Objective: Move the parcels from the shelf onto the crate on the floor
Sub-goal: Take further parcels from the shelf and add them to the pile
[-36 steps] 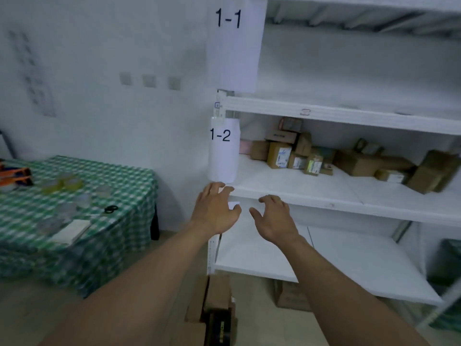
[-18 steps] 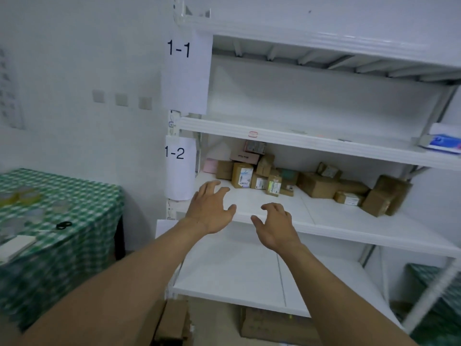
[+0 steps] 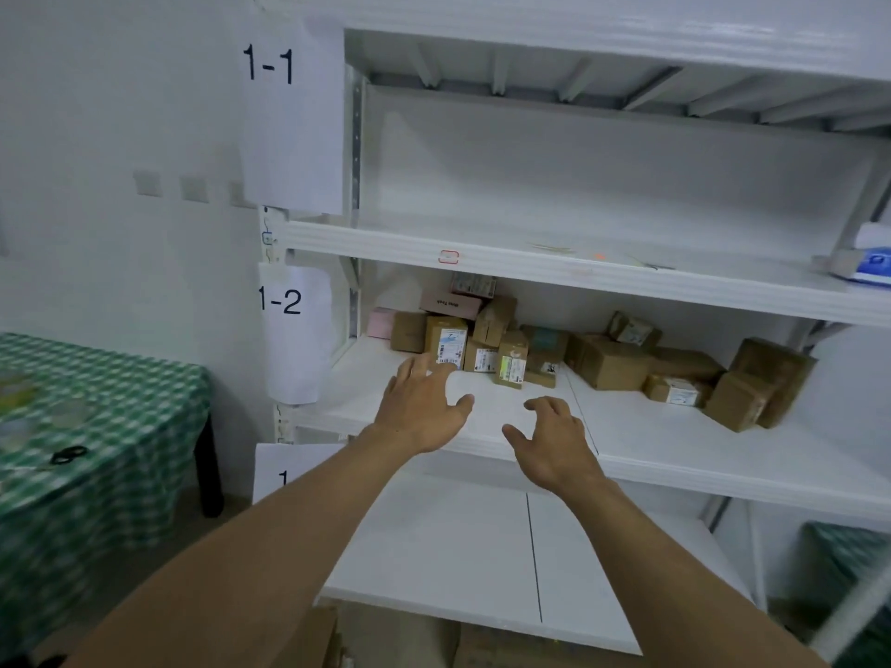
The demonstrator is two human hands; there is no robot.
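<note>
Looking through the head view, I see both of my arms stretched toward the middle shelf (image 3: 675, 441), the white board beside the paper tag marked 1-2 (image 3: 282, 301).

My left hand (image 3: 424, 412) is wide, fingers straight and spread, palm down over the front part of that board, and it holds nothing. Its fingertips lie right at the foot of a tall brown box (image 3: 446, 342) with a white shipping label. I cannot tell whether they touch it.

My right hand (image 3: 549, 441) sits lower and nearer the shelf's front edge. Its fingers are loosely bent, its thumb is out to the side, and it too holds nothing.

The parcels (image 3: 612, 364) lie in a loose heap along the back of the same board, from a pink box (image 3: 381, 323) at the far left to the larger brown cartons (image 3: 766, 383) well off to the right. All of them are beyond my fingertips, and the group closest to my right hand lies just past it, up and slightly left.

A blue and white item (image 3: 868, 262) rests on the board above, at the right edge. Another tag, 1-1 (image 3: 270, 65), hangs higher on the frame. Off to the left stands a counter (image 3: 96, 402) under a green checked cloth, with a small black object (image 3: 67, 454) on it.
</note>
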